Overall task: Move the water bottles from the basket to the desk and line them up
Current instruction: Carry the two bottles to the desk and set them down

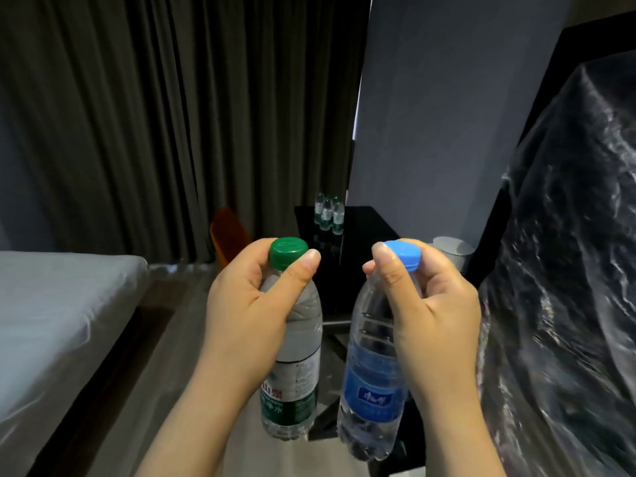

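Two bottles held up, one in each hand, with more standing on the desk ahead.

At 7 o'clock the left hand point(241, 304) grips one green-capped bottle point(292, 373) round the neck. At 5 o'clock the right hand point(437, 311) grips one blue-capped bottle point(371, 390) the same way. Both hang upright, apart, in the air. At 12 o'clock from the hands, the dark desk point(364, 228) bears a tight cluster of small bottles point(328, 215), about four, too distant to count surely. One orange object point(229, 235) stands at the desk's 9 o'clock, one white cup point(452, 251) toward its 4 o'clock.
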The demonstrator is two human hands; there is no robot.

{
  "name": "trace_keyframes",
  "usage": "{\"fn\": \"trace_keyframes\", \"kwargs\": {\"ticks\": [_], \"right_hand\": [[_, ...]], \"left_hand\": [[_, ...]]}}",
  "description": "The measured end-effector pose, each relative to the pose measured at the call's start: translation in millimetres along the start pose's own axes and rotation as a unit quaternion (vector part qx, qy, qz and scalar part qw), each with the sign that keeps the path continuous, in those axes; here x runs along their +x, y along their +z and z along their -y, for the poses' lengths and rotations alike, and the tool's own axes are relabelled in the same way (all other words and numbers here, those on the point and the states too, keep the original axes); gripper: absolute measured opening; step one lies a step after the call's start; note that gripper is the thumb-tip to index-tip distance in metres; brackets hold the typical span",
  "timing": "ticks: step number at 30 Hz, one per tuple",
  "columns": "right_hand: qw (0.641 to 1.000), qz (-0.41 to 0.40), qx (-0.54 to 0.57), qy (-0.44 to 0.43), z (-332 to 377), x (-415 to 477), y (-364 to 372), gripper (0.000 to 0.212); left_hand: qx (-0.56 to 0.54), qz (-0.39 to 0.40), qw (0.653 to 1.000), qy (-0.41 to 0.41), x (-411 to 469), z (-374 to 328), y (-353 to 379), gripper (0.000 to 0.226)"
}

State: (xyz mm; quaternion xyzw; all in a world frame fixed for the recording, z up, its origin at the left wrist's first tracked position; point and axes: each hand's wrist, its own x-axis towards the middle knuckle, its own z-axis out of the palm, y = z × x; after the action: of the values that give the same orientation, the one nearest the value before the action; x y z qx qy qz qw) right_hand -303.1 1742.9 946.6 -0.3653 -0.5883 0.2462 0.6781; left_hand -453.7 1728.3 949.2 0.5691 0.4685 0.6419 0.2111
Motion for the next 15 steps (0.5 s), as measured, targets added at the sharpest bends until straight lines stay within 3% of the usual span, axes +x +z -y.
{"fn": "trace_keyframes", "kwargs": {"ticks": [15], "right_hand": [[0.999, 0.029, -0.013, 0.01, -146, 145, 114, 0.017]], "left_hand": [[0.002, -0.018, 1.0, -0.024, 181, 135, 9, 0.027]]}}
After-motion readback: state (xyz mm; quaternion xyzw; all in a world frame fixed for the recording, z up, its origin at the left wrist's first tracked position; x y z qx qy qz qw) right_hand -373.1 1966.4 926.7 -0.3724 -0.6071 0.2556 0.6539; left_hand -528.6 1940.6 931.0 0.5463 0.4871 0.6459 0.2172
